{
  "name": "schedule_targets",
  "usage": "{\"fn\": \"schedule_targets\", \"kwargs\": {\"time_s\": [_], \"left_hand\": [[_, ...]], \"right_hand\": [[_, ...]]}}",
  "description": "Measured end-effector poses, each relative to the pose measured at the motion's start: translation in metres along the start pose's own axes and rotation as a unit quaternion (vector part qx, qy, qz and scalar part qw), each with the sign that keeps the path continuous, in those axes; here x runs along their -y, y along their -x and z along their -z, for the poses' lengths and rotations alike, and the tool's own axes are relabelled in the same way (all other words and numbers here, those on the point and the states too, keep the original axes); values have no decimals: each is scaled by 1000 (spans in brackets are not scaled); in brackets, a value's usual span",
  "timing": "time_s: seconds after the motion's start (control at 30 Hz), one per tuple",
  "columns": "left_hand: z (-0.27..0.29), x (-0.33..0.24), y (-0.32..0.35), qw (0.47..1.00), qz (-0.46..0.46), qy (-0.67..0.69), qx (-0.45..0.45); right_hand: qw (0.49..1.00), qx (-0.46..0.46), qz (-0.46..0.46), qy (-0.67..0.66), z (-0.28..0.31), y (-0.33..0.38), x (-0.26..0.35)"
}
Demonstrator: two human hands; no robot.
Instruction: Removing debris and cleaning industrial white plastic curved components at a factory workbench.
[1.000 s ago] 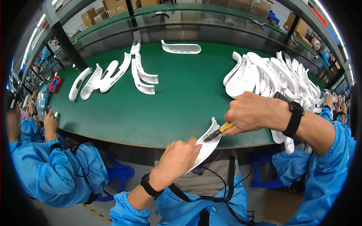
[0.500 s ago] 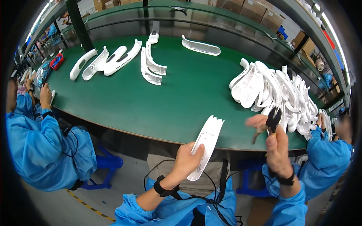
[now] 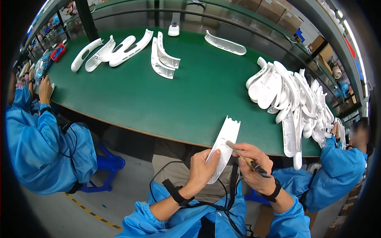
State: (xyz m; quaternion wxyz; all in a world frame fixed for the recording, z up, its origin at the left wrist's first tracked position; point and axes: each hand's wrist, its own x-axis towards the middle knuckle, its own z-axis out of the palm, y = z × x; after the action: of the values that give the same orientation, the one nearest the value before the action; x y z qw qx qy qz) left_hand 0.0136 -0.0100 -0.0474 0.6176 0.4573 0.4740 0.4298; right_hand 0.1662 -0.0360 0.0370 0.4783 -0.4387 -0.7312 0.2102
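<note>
A long white plastic shell (image 3: pixel 224 135), inner side up, is in my left hand (image 3: pixel 203 168); the thumb lies on it and the fingers wrap its left edge. Its notched end reaches out over the table. My right hand (image 3: pixel 255 168) grips a small hand tool (image 3: pixel 251 162) with a tan, brush-like tip, a brownish middle and a dark end. The tip meets the inner face of the shell, near its middle. Beyond my right hand a large heap of similar white shells (image 3: pixel 278 85) covers the right side of the table, some jutting past its front edge.
Several curved white shells (image 3: pixel 131 49) lie on the far left of the green table (image 3: pixel 119 95). One more shell (image 3: pixel 225 43) rests at the far middle. Co-workers in blue sit left (image 3: pixel 47 146) and right (image 3: pixel 337 174). A dark rack post (image 3: pixel 86 20) rises at the back.
My right hand has come left and down from beside the heap, bringing the tool's tip onto the shell. My left hand keeps its hold. The whole view has shifted slightly.
</note>
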Motion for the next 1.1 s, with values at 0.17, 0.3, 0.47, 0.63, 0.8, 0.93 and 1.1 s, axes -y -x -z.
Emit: {"fn": "schedule_targets", "kwargs": {"time_s": [0.17, 0.3, 0.47, 0.63, 0.8, 0.93, 1.1], "left_hand": [[3, 6, 0, 1000, 2, -14, -1], [1, 6, -1, 1000, -20, -15, -17], [3, -2, -1, 1000, -4, -10, -16], [2, -7, -2, 999, -18, -33, -17], [4, -9, -1, 999, -7, -42, -21], [0, -3, -2, 999, -36, -20, -30], [0, -6, 6, 998, -33, -39, -42]], "right_hand": [[995, 33, 89, 31, 2, -5, 14], [980, 116, 92, 133, 1, -13, 12], [980, 71, 148, 112, 1, -21, 16], [983, 110, 106, 99, -3, -19, 7], [979, 74, 180, 57, 5, -19, 40], [977, 137, 88, 135, -2, -30, 17], [984, 54, 161, 54, 3, -21, 40]]}}
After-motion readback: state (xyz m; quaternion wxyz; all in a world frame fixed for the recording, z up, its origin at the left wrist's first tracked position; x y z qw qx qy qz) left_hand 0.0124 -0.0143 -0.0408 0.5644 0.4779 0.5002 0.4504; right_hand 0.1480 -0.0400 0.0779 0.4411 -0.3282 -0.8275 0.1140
